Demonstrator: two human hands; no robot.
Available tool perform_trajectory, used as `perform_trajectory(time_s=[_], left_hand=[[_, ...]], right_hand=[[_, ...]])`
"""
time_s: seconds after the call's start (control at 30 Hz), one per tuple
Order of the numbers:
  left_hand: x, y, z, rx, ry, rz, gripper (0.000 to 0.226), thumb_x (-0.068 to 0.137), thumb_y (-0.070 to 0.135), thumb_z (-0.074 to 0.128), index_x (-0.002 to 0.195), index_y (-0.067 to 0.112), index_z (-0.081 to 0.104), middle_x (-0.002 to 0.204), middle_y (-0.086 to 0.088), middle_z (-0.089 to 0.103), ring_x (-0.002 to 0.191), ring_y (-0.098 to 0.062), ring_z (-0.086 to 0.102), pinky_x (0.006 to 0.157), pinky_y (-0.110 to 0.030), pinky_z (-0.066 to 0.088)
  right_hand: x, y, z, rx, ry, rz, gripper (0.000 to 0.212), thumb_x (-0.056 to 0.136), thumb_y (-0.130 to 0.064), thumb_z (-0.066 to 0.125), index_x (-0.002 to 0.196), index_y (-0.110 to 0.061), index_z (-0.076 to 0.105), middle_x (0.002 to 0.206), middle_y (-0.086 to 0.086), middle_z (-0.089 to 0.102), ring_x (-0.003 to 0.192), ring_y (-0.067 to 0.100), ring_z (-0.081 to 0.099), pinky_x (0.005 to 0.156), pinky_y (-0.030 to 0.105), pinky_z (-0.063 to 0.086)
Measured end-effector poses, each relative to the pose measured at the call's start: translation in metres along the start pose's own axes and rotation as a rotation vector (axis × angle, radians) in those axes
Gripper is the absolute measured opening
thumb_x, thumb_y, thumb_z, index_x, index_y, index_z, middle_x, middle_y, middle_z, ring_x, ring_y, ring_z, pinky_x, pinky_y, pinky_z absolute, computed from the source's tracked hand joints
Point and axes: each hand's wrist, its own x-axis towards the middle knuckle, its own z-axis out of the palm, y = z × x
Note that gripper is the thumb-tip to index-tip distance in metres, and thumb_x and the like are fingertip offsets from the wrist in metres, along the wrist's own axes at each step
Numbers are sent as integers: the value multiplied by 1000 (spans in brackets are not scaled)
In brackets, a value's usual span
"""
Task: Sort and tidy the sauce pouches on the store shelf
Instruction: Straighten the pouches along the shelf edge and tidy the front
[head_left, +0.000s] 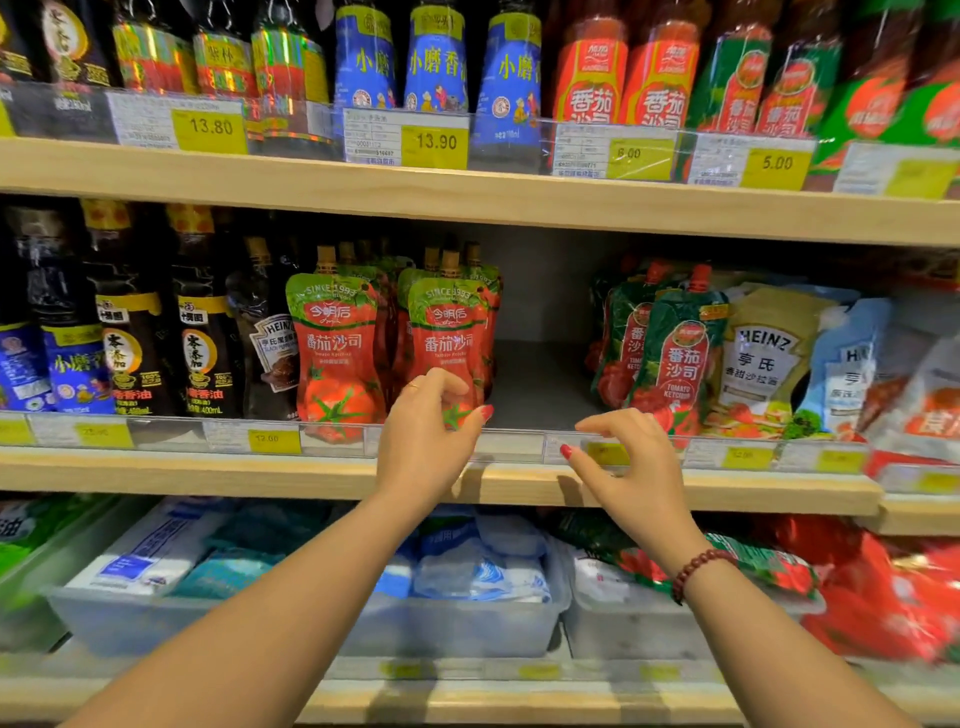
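Observation:
Two rows of red tomato ketchup pouches stand upright on the middle shelf (530, 384); the front ones are a left pouch (335, 343) and a right pouch (451, 332). My left hand (423, 441) hovers with curved fingers and thumb in front of the right pouch's lower part, and no grip shows. My right hand (623, 462) is loosely curled in front of the shelf's price rail (509, 444) and holds nothing. Right of a bare gap stand green-and-red ketchup pouches (675, 353), then leaning Heinz pouches (763, 358).
Dark sauce bottles (130, 332) fill the middle shelf's left side. The shelf above holds blue-labelled bottles (436, 62) and red ketchup bottles (592, 78). Below, clear plastic bins (457, 623) hold packets. More pouches (883, 364) slump at the far right.

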Motion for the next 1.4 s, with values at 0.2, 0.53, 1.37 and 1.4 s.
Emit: perform_trajectory(time_s=[0.2,0.53,1.37,1.4], left_hand=[[-17,27,42,-44,-147,120,19,80,27,69,94,19,59,94,5,59,92,-11,55,79,-22,40],[-26,36,83,120,-115,191,24,79,35,68,102,26,66,97,4,66,99,-21,54,91,-33,29],[-28,25,104,213,-1,189,14,79,36,66,92,31,63,89,6,64,88,-19,52,84,-28,24],[-27,26,103,207,-7,184,14,79,35,66,92,31,63,90,6,64,89,-19,52,84,-28,24]], right_hand=[[-38,21,-29,55,73,74,11,78,-16,73,87,-15,67,86,-3,63,88,12,55,80,23,42],[-94,81,-27,-9,24,218,22,72,-19,78,90,-19,65,84,-4,61,83,15,57,72,26,47],[-103,102,-38,-437,15,98,23,79,0,67,102,0,66,89,13,69,84,33,63,75,39,50],[-103,101,-44,-454,26,63,23,81,0,65,103,1,66,90,14,69,84,32,64,75,39,52]])
